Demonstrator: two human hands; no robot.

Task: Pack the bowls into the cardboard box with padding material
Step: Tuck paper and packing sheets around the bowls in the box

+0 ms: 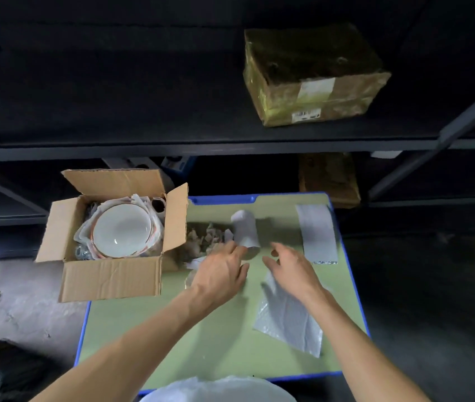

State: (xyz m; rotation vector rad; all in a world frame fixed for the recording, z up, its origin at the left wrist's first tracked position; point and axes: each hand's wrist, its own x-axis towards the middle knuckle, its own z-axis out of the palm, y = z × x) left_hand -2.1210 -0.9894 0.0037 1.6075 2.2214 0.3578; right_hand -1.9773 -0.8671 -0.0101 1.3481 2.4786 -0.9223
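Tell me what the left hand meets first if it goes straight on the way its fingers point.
Most likely the grey padding roll: the left hand points at its near end, with the fingertips close to it; whether they touch is unclear.

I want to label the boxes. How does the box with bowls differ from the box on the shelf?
The cardboard box is open, flaps spread, showing bowls and padding; the shelf box is closed, wrapped in shiny tape. The cardboard box sits lower left; the shelf box upper right. Both are rectangular.
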